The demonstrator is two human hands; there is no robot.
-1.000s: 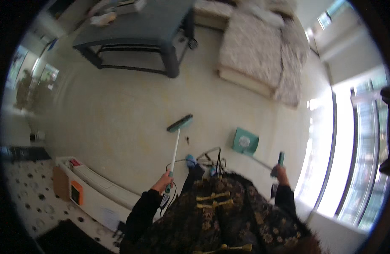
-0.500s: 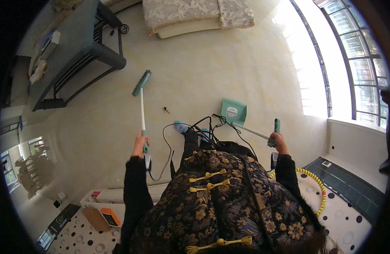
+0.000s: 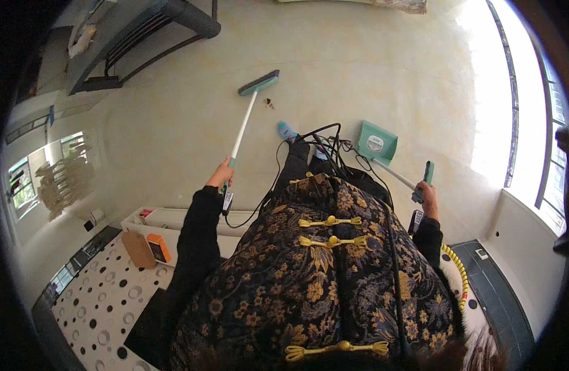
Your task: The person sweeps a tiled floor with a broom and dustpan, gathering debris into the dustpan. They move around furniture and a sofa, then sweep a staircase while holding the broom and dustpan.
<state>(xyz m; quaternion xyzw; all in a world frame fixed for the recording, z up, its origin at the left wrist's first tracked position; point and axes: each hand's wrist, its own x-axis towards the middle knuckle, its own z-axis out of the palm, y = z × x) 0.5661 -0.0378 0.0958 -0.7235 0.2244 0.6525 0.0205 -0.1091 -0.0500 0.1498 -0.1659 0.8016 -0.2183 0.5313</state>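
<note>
My left hand (image 3: pixel 220 173) is wrapped round the handle of a broom (image 3: pixel 245 126), whose white pole reaches forward to a green head with dark bristles. That head rests on the floor just beyond a small heap of dark debris (image 3: pixel 269 103). In my right hand (image 3: pixel 428 196) is the green grip of a long-handled dustpan (image 3: pixel 379 142). Its green pan lies on the floor to the right of my feet, apart from the debris. Small devices with cables are fixed at both wrists.
Black cables (image 3: pixel 334 142) loop over my legs and feet. A dark-framed table (image 3: pixel 161 25) stands at the far left, and windows (image 3: pixel 553 111) line the right. Behind me are a white low unit (image 3: pixel 173 217), an orange box (image 3: pixel 158 248) and a yellow hoop (image 3: pixel 460 272).
The broom head has swung right, from left of the debris to its far side, and turned crosswise. My view has shifted, and the dustpan stays in my right hand.
</note>
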